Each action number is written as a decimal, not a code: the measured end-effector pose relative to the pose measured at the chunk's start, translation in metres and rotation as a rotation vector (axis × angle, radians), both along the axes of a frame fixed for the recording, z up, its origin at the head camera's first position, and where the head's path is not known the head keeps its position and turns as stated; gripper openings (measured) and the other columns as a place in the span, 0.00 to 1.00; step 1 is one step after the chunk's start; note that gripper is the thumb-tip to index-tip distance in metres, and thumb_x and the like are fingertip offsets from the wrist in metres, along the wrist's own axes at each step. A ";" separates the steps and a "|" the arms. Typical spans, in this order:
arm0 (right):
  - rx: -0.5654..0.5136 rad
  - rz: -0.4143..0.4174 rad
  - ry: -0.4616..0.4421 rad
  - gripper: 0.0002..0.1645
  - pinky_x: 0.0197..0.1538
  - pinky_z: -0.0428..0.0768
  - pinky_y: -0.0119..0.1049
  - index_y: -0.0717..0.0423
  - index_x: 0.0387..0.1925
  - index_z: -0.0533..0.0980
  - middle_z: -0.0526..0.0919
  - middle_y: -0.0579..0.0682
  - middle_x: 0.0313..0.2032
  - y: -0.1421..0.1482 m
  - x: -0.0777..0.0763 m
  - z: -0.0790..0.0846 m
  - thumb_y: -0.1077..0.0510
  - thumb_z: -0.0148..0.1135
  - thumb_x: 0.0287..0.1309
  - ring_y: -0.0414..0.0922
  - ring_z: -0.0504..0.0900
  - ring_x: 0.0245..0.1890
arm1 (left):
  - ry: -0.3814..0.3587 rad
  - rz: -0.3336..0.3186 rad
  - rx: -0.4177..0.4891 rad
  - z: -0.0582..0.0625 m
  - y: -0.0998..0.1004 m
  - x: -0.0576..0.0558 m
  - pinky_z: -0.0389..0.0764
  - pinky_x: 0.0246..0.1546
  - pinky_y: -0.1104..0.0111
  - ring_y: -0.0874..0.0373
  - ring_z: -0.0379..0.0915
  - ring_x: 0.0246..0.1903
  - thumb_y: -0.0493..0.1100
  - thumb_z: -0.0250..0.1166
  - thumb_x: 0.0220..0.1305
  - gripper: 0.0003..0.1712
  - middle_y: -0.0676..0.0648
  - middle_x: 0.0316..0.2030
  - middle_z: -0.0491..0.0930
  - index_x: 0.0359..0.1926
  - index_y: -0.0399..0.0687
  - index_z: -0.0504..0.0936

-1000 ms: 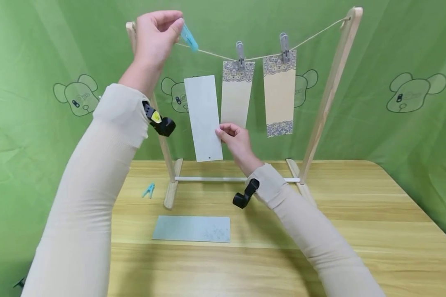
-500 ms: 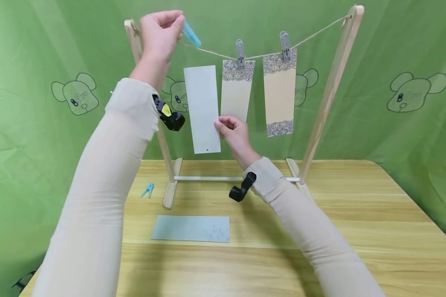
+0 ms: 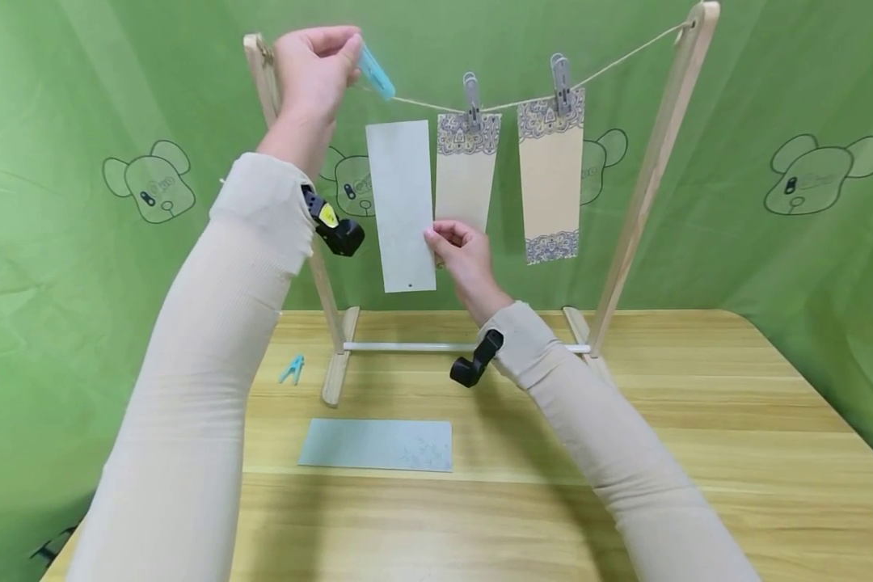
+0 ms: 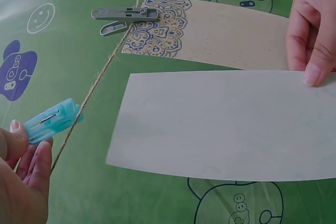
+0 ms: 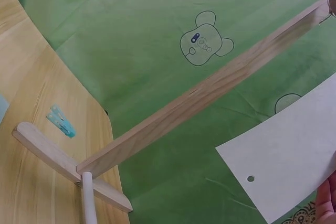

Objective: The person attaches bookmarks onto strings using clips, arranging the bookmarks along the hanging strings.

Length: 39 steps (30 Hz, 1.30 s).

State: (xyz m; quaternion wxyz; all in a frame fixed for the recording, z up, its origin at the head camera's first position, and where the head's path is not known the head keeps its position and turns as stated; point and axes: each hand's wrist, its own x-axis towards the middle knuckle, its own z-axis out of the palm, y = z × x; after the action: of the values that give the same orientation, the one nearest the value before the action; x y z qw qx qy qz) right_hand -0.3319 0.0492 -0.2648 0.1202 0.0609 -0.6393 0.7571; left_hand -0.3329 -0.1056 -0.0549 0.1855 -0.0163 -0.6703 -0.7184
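Observation:
Up at the left part of the string [image 4: 100, 77], my left hand [image 3: 313, 69] pinches a light blue clothespin [image 4: 52, 121] by its handle ends, its tip right at the string. My right hand [image 3: 466, 259] holds a pale blank bookmark [image 3: 402, 206] by its right edge, between thumb and fingers. The bookmark stands upright just below the string, its small punched hole [image 5: 251, 178] at the lower end. To its right, two patterned bookmarks, one cream [image 3: 467, 174] and one tan [image 3: 550, 178], hang from grey clothespins [image 3: 473, 101].
A wooden frame [image 3: 643, 186] with a white crossbar [image 3: 407, 347] carries the string. On the wooden table [image 3: 698, 453] lie a second blue clothespin [image 3: 292, 369] and a pale blue bookmark [image 3: 374, 444]. Green cloth [image 3: 771, 73] printed with bear heads hangs behind.
My right hand has raised the blank bookmark toward the string. My left hand, still pinching the blue clothespin, has shifted only slightly.

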 end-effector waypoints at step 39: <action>-0.037 -0.053 0.041 0.09 0.49 0.77 0.43 0.64 0.39 0.79 0.78 0.44 0.28 -0.007 -0.001 0.014 0.66 0.65 0.55 0.37 0.74 0.30 | -0.046 -0.014 -0.166 -0.012 0.010 0.001 0.77 0.39 0.81 0.64 0.74 0.36 0.37 0.67 0.58 0.11 0.52 0.44 0.81 0.43 0.47 0.84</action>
State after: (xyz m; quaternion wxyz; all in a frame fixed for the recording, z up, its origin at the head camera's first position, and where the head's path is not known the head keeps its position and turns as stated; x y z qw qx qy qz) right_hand -0.3326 0.0422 -0.2507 0.1544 0.0575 -0.6240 0.7639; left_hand -0.3319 -0.0961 -0.0668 0.1630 -0.0197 -0.7315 -0.6618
